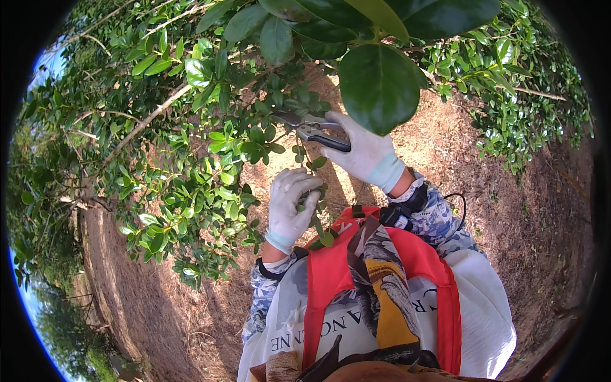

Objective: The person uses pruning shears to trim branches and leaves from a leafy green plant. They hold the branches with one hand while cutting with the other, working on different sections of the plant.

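My right hand (365, 150), in a white knit glove, holds pruning shears (317, 131) with dark handles. Their blades point left and lie among the leaves of a shrub branch; leaves partly hide the tips, and whether the blades touch a stem I cannot tell. Below and to the left, my left hand (293, 205), gloved alike, is closed around a leafy twig (321, 217). Some of its leaves stick out below the fingers, towards the red bag straps on my chest. A thin stem runs up from this hand towards the shears.
Dense green foliage (191, 167) with a thick bare branch (145, 122) fills the left. Large leaves (379, 86) hang close to the camera at the top. More foliage (515, 95) stands at the right. Dry, grass-strewn soil (477, 191) lies below. A thin black cable (463, 200) loops beside my right sleeve.
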The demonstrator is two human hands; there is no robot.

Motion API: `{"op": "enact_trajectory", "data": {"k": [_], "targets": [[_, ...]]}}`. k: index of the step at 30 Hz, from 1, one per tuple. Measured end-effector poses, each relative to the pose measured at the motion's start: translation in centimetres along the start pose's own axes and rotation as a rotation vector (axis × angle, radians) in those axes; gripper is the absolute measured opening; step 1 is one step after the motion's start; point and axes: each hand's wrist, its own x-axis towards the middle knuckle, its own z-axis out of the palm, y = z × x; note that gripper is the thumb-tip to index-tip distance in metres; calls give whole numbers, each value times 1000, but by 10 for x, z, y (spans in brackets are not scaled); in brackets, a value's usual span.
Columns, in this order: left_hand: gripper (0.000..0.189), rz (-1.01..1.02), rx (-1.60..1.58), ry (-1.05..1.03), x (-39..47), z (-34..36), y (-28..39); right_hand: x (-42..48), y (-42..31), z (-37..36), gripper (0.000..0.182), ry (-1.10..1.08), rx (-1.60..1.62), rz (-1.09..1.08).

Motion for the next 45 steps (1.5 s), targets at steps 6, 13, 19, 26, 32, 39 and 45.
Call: {"op": "enact_trajectory", "data": {"k": [6, 13, 19, 26, 32, 39, 45], "targets": [[23, 3, -9, 2, 2, 0, 3, 1, -2, -2, 64, 23, -55, -29], [23, 19, -12, 6, 1, 0, 1, 2, -4, -6, 63, 27, -52, -46], [23, 11, -11, 1, 1, -2, 0, 3, -8, -12, 65, 1, -44, -61], [23, 7, -17, 0, -1, -2, -2, 4, -2, -14, 66, 5, 1, -107], [24, 9, -25, 0, 1, -1, 0, 6, 9, -9, 66, 26, -31, -152], [22, 3, -15, -9, 1, -2, 1, 9, 9, 2, 64, 70, -25, -166], [21, 10, -11, 1, 1, -2, 2, 11, 5, -9, 61, 140, -88, -221]]}}
